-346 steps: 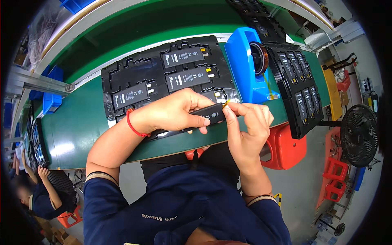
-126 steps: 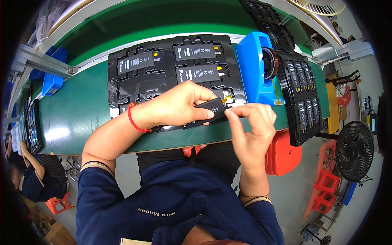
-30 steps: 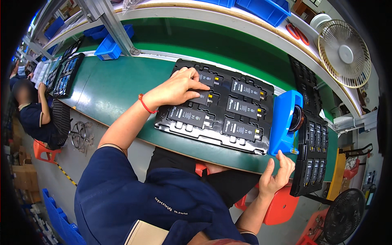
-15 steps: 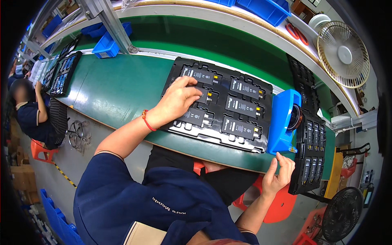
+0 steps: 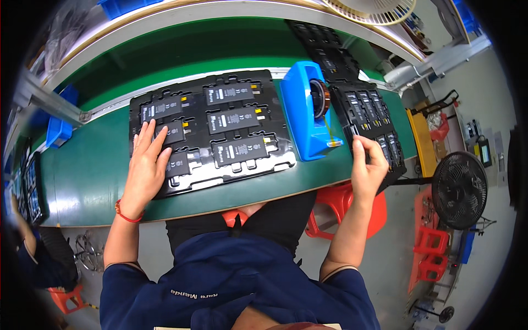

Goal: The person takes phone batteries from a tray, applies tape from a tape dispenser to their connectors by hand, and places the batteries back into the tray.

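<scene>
My left hand (image 5: 146, 170) lies with its fingers spread over the left column of a black plastic tray (image 5: 236, 177), partly covering the battery (image 5: 176, 132) in the middle row and the one below it. Flat black batteries with yellow-marked tabs, such as this one (image 5: 234, 120), sit in the tray's pockets. To the right of the tray stands a blue tape dispenser (image 5: 301, 110) with an amber tape roll (image 5: 324, 100). Just right of the dispenser, my right hand (image 5: 369, 168) is raised in a pinch. Whatever is between its fingertips is too small to make out.
More black trays holding batteries (image 5: 366, 110) stand at the right end of the green table (image 5: 88, 181). A shelf edge (image 5: 220, 8) runs above the back. Red stools (image 5: 330, 206) and a black fan (image 5: 460, 190) stand nearby; a co-worker (image 5: 44, 258) sits at far left.
The view has swung to the right. My left hand has flattened over the tray's left column. My right hand has moved up to the dispenser's right side, its fingers now pinched together.
</scene>
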`<state>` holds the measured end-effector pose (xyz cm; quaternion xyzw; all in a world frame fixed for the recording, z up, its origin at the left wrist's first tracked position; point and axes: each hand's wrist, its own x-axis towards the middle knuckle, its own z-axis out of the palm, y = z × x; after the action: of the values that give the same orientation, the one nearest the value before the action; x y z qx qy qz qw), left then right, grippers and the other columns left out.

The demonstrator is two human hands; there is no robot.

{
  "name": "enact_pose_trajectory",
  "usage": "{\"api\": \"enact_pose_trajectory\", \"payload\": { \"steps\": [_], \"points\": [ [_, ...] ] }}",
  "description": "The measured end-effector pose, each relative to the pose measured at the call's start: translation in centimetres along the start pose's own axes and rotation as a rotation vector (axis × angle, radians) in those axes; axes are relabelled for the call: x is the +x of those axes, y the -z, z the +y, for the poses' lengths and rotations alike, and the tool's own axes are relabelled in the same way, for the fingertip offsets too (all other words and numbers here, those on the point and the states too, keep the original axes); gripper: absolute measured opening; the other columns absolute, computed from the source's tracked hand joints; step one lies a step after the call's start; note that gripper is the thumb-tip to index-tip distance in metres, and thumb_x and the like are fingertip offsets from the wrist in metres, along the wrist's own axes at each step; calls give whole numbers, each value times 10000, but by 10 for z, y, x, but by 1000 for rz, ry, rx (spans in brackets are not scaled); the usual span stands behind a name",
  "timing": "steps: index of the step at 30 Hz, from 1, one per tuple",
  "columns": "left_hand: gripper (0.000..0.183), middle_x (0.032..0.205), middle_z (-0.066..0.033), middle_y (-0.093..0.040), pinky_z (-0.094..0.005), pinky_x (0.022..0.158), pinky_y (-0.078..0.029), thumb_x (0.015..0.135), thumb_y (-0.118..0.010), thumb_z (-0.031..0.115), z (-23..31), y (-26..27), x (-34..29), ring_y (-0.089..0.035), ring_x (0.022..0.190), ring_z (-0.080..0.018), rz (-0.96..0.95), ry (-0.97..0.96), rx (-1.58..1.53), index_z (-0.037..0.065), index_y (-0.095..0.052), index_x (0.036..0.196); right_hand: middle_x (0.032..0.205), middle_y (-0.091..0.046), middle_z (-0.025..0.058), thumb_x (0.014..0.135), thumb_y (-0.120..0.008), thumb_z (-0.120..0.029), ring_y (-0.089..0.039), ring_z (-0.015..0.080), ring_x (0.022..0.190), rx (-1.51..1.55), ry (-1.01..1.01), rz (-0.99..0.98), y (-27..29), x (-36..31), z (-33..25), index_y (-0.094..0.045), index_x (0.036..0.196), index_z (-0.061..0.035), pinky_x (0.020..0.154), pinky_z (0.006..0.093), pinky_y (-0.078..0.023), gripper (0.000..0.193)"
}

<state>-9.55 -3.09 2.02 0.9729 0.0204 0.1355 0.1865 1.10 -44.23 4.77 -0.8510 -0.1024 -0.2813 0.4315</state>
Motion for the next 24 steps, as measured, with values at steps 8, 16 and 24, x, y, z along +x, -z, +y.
{"api": "enact_pose_trajectory", "payload": {
  "steps": [8,16,24],
  "points": [
    [351,1411,-228,-486,-481,1144,-284,905,-637,128,-1,-3,2,-379,1378,-410,67,-65,-117,5,-630,1234,893,-685,99,843,-728,-165,-607,235,903,-184,-10,-213,-7,13,2,-744,910,-37,811,356,-471,145],
    [296,1121,-137,-601,-456,998,-399,672,-819,139,16,16,-9,-507,1182,-359,55,-119,-92,2,-701,907,938,-636,88,821,-750,-138,-573,200,958,142,-197,-344,-13,12,12,-745,856,-27,863,321,-441,117],
    [397,913,-82,-558,-390,861,-374,598,-863,132,15,29,10,-514,947,-284,-54,-182,-55,28,-649,916,1014,-570,83,831,-749,-88,-541,154,979,417,-433,-179,-7,-19,5,-714,828,-6,852,271,-433,89]
  ]
}}
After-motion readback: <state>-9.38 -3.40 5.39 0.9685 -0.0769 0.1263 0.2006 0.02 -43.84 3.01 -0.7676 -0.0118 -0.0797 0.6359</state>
